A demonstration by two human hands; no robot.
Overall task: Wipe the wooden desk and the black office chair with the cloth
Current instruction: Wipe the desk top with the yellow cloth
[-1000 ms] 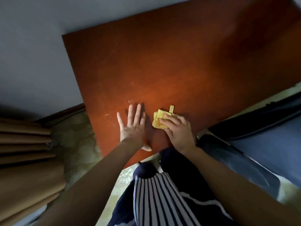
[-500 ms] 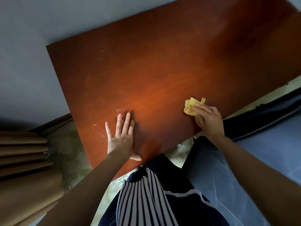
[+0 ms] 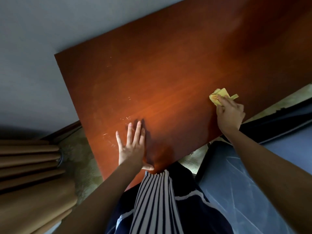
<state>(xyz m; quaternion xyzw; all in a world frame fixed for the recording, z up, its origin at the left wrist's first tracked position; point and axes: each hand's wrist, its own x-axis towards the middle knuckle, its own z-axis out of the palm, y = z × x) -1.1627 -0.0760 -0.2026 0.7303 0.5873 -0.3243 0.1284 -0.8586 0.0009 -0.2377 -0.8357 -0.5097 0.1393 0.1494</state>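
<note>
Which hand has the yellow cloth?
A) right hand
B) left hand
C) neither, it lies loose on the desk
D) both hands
A: the right hand holds the yellow cloth against the wooden desk near its front edge, while the left hand rests flat on the desk with nothing in it.

Desk (image 3: 168, 73) w/ cloth (image 3: 217, 96) on top.

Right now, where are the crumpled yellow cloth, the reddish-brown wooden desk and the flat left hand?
crumpled yellow cloth (image 3: 221, 92): head view, bunched middle.
reddish-brown wooden desk (image 3: 168, 73): head view, bare top.
left hand (image 3: 130, 151): head view, back of hand.
</note>
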